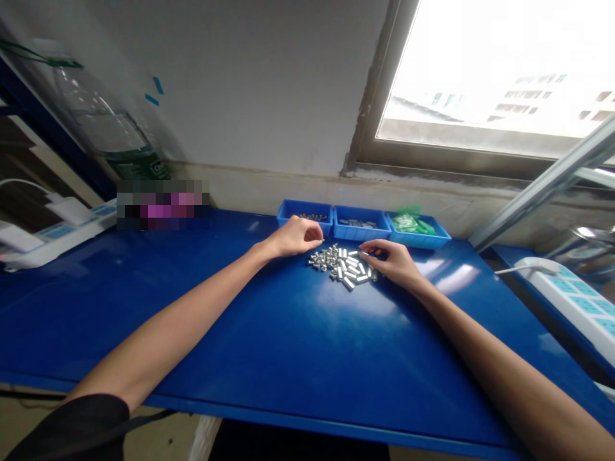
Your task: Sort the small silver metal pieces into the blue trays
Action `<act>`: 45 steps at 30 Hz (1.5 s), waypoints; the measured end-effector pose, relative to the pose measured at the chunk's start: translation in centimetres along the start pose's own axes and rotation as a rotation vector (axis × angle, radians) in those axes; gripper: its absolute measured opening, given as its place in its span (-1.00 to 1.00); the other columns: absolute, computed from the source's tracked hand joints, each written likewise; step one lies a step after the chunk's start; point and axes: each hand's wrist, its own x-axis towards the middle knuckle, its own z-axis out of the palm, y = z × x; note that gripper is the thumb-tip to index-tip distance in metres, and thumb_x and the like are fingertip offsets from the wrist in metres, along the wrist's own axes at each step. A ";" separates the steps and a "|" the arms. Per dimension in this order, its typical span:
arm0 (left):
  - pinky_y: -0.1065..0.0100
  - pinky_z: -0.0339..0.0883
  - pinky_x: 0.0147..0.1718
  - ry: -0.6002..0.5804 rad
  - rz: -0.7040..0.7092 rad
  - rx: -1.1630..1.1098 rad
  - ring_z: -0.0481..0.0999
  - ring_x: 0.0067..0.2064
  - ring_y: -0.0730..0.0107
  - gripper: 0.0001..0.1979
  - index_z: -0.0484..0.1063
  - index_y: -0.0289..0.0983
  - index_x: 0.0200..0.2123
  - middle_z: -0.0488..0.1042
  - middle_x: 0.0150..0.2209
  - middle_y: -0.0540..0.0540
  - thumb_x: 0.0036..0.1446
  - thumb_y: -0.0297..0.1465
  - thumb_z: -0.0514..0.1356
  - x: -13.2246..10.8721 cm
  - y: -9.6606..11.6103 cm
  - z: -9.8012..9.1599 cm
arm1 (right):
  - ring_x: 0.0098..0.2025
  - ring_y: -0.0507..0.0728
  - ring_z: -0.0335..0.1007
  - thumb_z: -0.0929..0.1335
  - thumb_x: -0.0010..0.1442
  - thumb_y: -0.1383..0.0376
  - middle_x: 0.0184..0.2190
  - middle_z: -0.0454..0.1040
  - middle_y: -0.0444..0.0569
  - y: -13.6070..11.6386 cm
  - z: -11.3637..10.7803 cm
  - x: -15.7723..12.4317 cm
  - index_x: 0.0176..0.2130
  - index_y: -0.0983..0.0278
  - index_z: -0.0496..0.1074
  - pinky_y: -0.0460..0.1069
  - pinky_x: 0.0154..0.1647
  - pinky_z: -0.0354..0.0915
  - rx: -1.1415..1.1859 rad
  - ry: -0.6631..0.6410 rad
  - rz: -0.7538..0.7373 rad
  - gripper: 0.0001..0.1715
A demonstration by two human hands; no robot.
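A heap of small silver metal parts, screws and short cylinders, lies on the blue table top near its far edge. My left hand rests just left of the heap, fingers curled and thumb pinched against them over something tiny at the tips. My right hand lies at the heap's right side, fingertips pressed together on a small silver piece among the parts. Both forearms stretch across the table.
Three small blue trays stand behind the heap: the left with screws, the middle with grey parts, the right with green pieces. White power strips lie at the left and right. A wall and window rise behind.
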 end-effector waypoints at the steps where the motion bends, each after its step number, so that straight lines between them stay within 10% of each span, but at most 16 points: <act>1: 0.38 0.51 -0.25 0.030 -0.012 -0.053 0.67 -0.28 0.29 -0.87 0.61 -0.30 -0.30 0.68 -0.32 -0.13 0.12 -0.35 0.36 0.0 0.0 0.0 | -0.24 0.21 0.57 0.47 0.22 0.04 -0.25 0.68 0.02 0.1 0.0 0.0 -0.15 0.20 0.66 0.12 -0.18 0.47 0.008 0.001 -0.005 -0.67; 11: 0.30 0.56 -0.07 0.496 -0.254 -0.787 0.70 -0.17 0.32 -0.60 0.54 -0.38 -0.05 0.67 -0.24 -0.20 0.08 -0.32 0.47 1.5 -0.6 0.0 | -0.22 0.27 0.68 0.57 0.07 -0.05 -0.26 0.71 0.06 0.3 0.0 -0.1 -0.24 0.25 0.65 0.14 -0.10 0.59 0.339 0.051 0.190 -0.54; 19: 0.18 0.56 0.03 0.186 -0.074 -0.392 0.71 -0.10 0.21 -0.76 0.61 -0.37 -0.04 0.69 -0.17 -0.23 0.29 -0.40 0.26 0.7 0.2 0.7 | 0.04 0.37 0.64 0.64 -0.02 -0.01 -0.07 0.70 0.07 -0.1 -0.6 0.1 -0.09 0.18 0.67 0.28 0.22 0.48 0.573 0.084 0.242 -0.45; 27: 0.19 0.31 0.31 -0.227 0.244 0.079 0.48 0.30 0.20 -0.47 0.53 -0.21 0.21 0.52 0.23 -0.17 0.23 -0.66 0.15 0.3 -0.3 1.5 | 0.43 0.35 0.24 0.62 0.06 0.16 0.34 0.40 -0.02 -1.0 -0.7 0.2 0.24 0.05 0.49 0.27 0.49 0.16 0.791 0.118 0.138 -0.22; 45: 0.37 0.42 -0.24 -0.044 0.091 0.135 0.62 -0.26 0.30 -0.85 0.61 -0.31 -0.24 0.66 -0.26 -0.15 0.25 -0.35 0.28 0.1 -0.7 0.6 | 0.00 0.31 0.63 0.59 0.09 0.10 -0.13 0.70 0.02 0.1 -0.1 0.1 -0.10 0.17 0.66 0.27 0.20 0.46 0.609 0.090 0.180 -0.63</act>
